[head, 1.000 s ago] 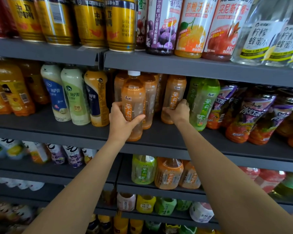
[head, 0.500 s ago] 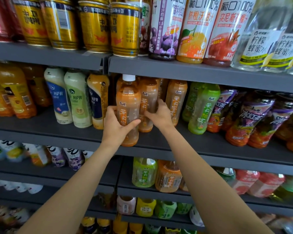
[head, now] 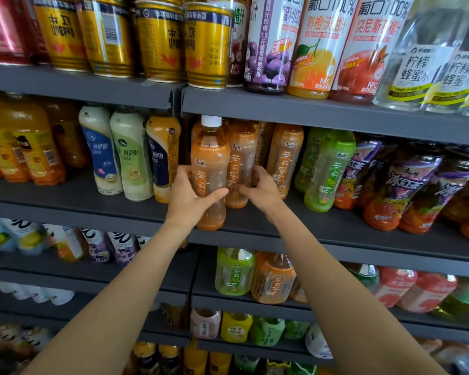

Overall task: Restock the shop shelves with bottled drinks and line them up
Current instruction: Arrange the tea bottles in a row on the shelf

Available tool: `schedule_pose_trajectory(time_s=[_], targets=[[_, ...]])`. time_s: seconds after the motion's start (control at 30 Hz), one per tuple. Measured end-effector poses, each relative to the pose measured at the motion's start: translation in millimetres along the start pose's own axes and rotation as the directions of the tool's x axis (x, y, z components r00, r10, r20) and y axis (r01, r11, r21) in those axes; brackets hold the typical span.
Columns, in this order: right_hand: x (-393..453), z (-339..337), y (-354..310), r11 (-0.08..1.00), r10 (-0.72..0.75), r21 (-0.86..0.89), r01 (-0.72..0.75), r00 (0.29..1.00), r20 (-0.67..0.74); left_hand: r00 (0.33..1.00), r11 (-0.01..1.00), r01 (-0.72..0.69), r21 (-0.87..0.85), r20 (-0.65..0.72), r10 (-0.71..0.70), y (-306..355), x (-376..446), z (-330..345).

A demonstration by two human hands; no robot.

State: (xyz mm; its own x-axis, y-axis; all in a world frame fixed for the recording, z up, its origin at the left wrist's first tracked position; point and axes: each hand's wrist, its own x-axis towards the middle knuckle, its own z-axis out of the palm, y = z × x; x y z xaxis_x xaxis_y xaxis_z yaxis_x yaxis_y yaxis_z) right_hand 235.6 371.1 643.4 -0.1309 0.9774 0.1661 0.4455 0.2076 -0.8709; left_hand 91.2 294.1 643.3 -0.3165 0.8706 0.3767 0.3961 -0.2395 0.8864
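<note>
Overhead, gold cans (head: 157, 41) crowd dark grey shelves (head: 322, 117).

Shop: tiered grey shelves (head: 322, 117) packed with bottled drinks (head: 325, 169).

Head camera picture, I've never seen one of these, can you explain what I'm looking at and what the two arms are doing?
No machine here: a person wears a camera on the head, so you look forward and down along their own bare arms. They face dark grey shop shelves full of drinks. The left hand grips an orange tea bottle with a white cap, at the shelf's front edge. The right hand holds the next orange bottle just behind it. Gold cans stand on the shelf above, and a green bottle stands to the right.
</note>
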Motion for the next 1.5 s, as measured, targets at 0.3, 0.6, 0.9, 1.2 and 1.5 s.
schedule_pose_trajectory(time_s=[0.3,0.6,0.9,1.2,1.5], targets=[[-6,7,-1,0.984,-0.109,-0.147,0.098,0.992,-0.07,0.964,0.993,0.033,0.111,-0.266,-0.002,-9,6,3],[15,-16,-10,0.997,0.017,0.076,-0.006,0.99,-0.14,0.972,0.991,0.023,0.132,-0.234,0.009,-13,12,5],[44,5,-8,0.979,0.007,-0.197,-0.055,0.971,-0.239,0.969,0.991,-0.029,0.13,-0.239,0.059,-18,12,6],[30,3,-2,0.964,-0.079,-0.265,-0.003,0.951,-0.299,0.973,0.994,-0.04,0.098,-0.224,0.061,-17,11,6],[-14,-3,-2,0.989,-0.086,0.088,0.121,0.94,-0.331,0.972,0.993,-0.028,0.116,-0.227,0.054,-14,9,8]])
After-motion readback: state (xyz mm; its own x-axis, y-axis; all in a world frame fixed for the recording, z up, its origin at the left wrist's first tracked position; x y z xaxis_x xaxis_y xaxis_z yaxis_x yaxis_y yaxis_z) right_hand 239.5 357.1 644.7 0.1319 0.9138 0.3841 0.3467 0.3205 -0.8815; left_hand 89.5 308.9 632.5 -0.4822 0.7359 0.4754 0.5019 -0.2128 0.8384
